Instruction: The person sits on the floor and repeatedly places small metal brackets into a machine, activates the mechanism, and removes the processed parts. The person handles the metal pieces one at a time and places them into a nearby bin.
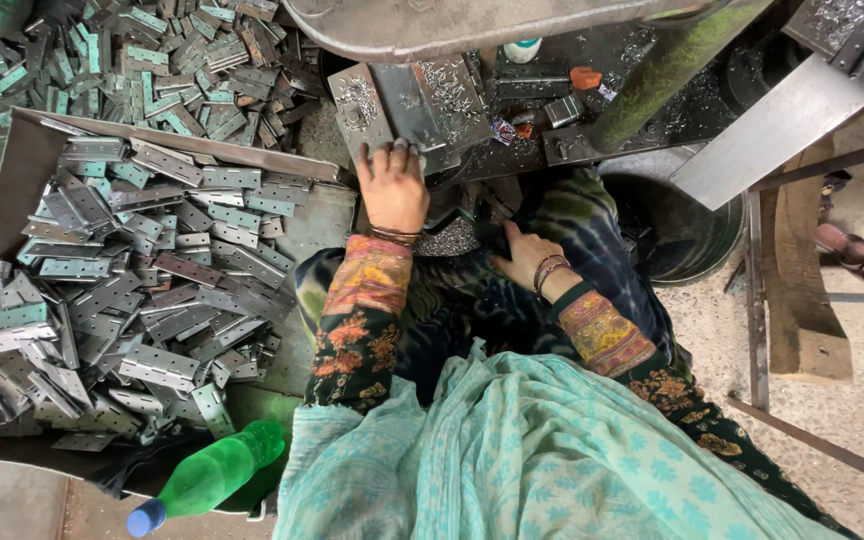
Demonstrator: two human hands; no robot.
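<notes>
Workshop bench, steel swarf everywhere. Left hand point(392, 188) flat, fingers spread, pressing metal plate point(407, 105) on press bed. Right hand point(524, 257) loosely curled in lap, grasp unclear. Judgement: keep fingertips off die zone, plate seated square.

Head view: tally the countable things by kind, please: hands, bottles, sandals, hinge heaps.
Hands: 2, left hand and right hand
Green plastic bottle: 1
Sandal: 1
Hinge heaps: 2, tray heap and rear heap
Total: 6

Right hand point(520, 255) fingertips hidden; sandal point(855, 252) half-covered
</notes>
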